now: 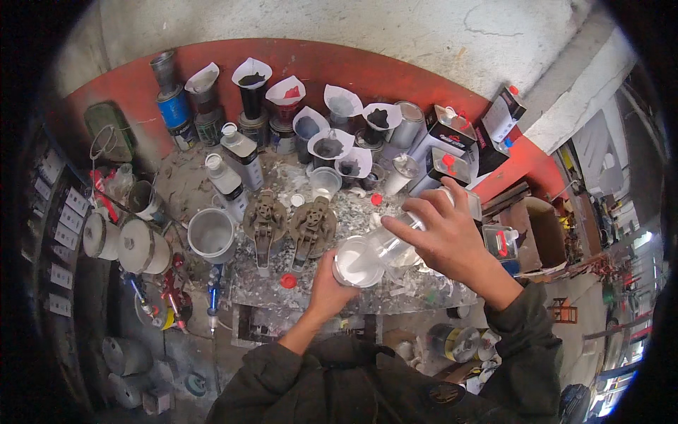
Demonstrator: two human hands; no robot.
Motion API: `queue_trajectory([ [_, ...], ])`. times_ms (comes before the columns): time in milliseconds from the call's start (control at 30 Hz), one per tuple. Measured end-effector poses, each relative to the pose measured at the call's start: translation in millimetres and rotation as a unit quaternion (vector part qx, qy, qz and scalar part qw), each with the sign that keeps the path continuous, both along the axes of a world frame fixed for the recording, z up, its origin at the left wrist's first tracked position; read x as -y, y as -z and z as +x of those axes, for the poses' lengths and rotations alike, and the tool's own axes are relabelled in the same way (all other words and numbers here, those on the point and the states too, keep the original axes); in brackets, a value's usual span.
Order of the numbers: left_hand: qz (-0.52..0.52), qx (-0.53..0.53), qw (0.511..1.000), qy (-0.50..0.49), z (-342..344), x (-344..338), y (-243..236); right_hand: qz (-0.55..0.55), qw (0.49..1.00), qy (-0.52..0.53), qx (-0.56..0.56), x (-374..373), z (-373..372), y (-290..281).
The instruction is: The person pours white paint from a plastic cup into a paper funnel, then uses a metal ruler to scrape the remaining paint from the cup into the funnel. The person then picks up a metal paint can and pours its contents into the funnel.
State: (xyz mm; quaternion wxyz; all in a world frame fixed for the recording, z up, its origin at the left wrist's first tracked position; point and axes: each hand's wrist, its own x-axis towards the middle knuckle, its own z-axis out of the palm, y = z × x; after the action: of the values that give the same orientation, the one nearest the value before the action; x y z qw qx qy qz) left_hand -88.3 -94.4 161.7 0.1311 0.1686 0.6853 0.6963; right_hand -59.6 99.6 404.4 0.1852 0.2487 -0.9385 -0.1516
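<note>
My left hand [325,290] is closed round a cup of white material [359,267] near the front of the spattered bench [275,304]. My right hand [455,240] has its fingers wrapped over a clear cylindrical container [392,237], which is tilted with its lower end at the cup’s mouth. Whether anything flows between them is too small to tell. Left of the cup stand two grey-brown mechanical fixtures [313,227]. A red cap [287,280] lies in front of them, and an empty-looking white bucket [212,237] stands further left.
Paper-filter funnels [329,147] on cups and cans line the back, beside rectangular metal cans [446,169] and white bottles [222,177]. At the left are lidded pots [145,247], spray guns [173,297] and a dark rack [60,233]. A cardboard box [537,230] sits at the right.
</note>
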Motion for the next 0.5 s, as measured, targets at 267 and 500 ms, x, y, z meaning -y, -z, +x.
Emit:
queue_trajectory([
  [267,0.035,0.027,0.999,0.025,0.2,3.5,-24.7,0.06,0.995,-0.055,-0.058,26.4,-0.8,-21.4],
  [500,0.056,0.006,0.998,0.018,4.6,-1.6,-16.7,0.096,0.991,-0.059,-0.068,40.1,1.2,-41.5],
])
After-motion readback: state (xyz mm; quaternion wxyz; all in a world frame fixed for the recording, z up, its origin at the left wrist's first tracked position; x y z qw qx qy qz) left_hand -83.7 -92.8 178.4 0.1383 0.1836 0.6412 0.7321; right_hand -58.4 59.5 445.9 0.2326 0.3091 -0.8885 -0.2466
